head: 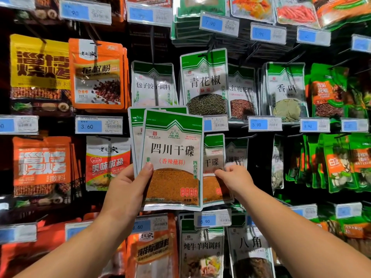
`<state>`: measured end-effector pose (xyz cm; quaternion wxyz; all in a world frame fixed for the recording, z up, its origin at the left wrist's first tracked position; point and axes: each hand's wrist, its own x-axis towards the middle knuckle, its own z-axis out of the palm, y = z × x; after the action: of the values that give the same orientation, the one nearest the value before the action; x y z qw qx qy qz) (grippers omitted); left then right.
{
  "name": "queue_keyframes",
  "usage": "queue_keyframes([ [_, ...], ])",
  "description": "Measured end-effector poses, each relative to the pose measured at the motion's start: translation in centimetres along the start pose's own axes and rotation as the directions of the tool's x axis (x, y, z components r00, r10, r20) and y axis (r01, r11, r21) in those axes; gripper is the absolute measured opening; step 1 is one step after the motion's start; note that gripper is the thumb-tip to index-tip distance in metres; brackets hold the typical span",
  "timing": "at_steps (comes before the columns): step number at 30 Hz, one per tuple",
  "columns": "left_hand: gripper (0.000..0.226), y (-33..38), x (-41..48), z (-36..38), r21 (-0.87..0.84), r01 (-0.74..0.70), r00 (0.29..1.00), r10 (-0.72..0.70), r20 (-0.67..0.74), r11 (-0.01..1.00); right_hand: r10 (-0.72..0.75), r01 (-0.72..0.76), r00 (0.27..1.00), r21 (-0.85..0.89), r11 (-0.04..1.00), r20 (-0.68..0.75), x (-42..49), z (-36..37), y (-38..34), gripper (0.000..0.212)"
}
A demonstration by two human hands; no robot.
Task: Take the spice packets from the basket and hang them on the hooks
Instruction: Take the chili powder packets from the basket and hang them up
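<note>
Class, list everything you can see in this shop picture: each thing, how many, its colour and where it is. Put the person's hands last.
held packets: two, green-and-white with orange powder, centre
matching packet: one, green-and-white, just right of them, at the rack
hanging packets: many, green-and-white, middle columns
orange packets: many, left side
yellow packet: one showing, upper left
green-and-orange packets: many, right edge
price tags: many, blue-and-white, along the rails
hooks: several, dark, above the packets
left hand: one, grips the held packets
right hand: one, pinches the matching packet
</note>
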<state>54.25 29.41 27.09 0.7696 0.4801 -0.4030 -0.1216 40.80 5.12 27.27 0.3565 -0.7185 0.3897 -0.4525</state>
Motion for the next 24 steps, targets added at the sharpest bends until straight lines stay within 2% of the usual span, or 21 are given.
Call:
queue_keyframes([
  [4, 0.033, -0.2, 0.1, 0.2, -0.018, 0.015, 1.0, -0.015, -0.005, 1.0, 0.044, -0.044, 0.999, -0.183, 0.982, -0.002, 0.2, 0.2, -0.5, 0.05],
  [7, 0.031, -0.5, 0.2, 0.1, -0.012, 0.007, 1.0, -0.007, -0.016, 1.0, 0.046, -0.051, 0.999, -0.182, 0.982, -0.028, -0.2, -0.1, -0.5, 0.047],
  [10, 0.038, -0.6, 0.2, -0.1, -0.013, -0.002, 1.0, 0.002, -0.02, 1.0, 0.014, -0.026, 0.994, -0.117, 0.993, -0.104, -1.7, -0.6, -0.6, 0.037],
  [12, 0.041, -0.6, 0.2, -0.1, -0.015, -0.006, 1.0, 0.005, -0.024, 1.0, -0.036, 0.035, 0.993, -0.012, 0.999, -0.115, -3.2, -1.1, -1.3, 0.036],
  [15, 0.039, -0.8, 0.2, 0.0, -0.03, -0.004, 1.0, 0.004, -0.024, 1.0, -0.073, 0.038, 0.994, 0.385, 0.922, 0.077, -6.0, -1.6, -2.7, 0.043],
  [17, 0.037, -1.0, 0.3, 0.1, -0.034, -0.001, 1.0, 0.0, -0.029, 0.999, -0.115, -0.016, 0.97, 0.524, 0.851, 0.216, -7.9, -1.8, -3.7, 0.043],
  [21, 0.032, -1.4, 0.2, 0.6, -0.05, -0.01, 0.999, 0.007, -0.05, 0.999, -0.197, 0.011, 0.933, 0.524, 0.852, 0.3, -10.2, -2.2, -4.6, 0.041],
  [24, 0.03, -1.8, 0.0, 0.8, -0.078, -0.018, 0.998, 0.013, -0.068, 0.997, -0.166, 0.024, 0.957, 0.503, 0.864, 0.24, -10.4, -2.1, -4.5, 0.04],
])
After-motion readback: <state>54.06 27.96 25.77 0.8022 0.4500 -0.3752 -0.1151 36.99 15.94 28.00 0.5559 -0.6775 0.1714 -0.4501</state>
